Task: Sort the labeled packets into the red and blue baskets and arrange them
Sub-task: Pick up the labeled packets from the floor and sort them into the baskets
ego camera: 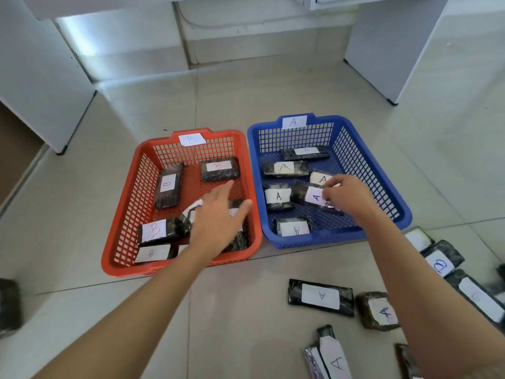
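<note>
Left hand (218,217): my fingers are straight and spread, gripping nothing, above B packets (158,231) in the red basket (131,203); I cannot tell whether they touch.
Right hand (347,195): my fingertips pinch one end of an A packet (308,195).
A packet: lies tilted in the middle of the blue basket (352,149), among five other A-labelled packets.
Baskets: red on my left, blue just beside it on my right, both on the floor.
Loose packets (321,296): lie on the floor near my right forearm.

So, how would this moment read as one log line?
left hand: spread above red basket | right hand: pinching A packet in blue basket
</note>
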The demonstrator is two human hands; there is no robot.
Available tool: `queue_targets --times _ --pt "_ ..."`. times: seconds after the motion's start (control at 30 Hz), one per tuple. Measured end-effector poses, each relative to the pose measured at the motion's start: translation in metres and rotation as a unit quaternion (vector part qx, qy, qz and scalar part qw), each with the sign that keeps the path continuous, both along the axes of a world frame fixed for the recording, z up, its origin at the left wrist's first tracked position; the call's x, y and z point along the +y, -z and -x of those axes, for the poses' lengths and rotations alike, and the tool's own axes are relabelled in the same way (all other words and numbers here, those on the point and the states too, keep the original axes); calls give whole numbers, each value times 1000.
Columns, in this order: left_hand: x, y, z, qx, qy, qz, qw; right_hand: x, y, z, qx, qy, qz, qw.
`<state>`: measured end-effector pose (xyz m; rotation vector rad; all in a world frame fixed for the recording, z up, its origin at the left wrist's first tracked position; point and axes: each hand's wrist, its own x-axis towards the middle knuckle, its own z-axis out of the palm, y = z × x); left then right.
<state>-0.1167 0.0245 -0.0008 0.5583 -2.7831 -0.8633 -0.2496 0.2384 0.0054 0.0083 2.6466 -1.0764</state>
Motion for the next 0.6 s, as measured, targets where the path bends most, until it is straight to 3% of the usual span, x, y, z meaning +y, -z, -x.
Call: queue_targets --times 0.17,0.27,0.33,0.4,0.47,0.53,0.6 --pt "46 17 11 -103 58 39 992 11 19 7 -44 -101 -244 964" --pt "50 22 12 -102 51 43 993 4 14 1 -41 -138 -322 936" --pt "49 23 12 -96 41 70 992 -1 5 -8 11 -137 -358 923" --pt "50 22 10 -82 23 117 989 -4 0 -24 129 -115 -332 928" --pt "52 21 5 -50 5 143 988 -7 1 -53 291 -89 -200 931" --pt "56 22 -7 17 5 145 989 -4 5 -95 413 -102 -54 903" --pt "59 26 -27 106 34 165 980 8 20 -135 457 -159 -19 875"
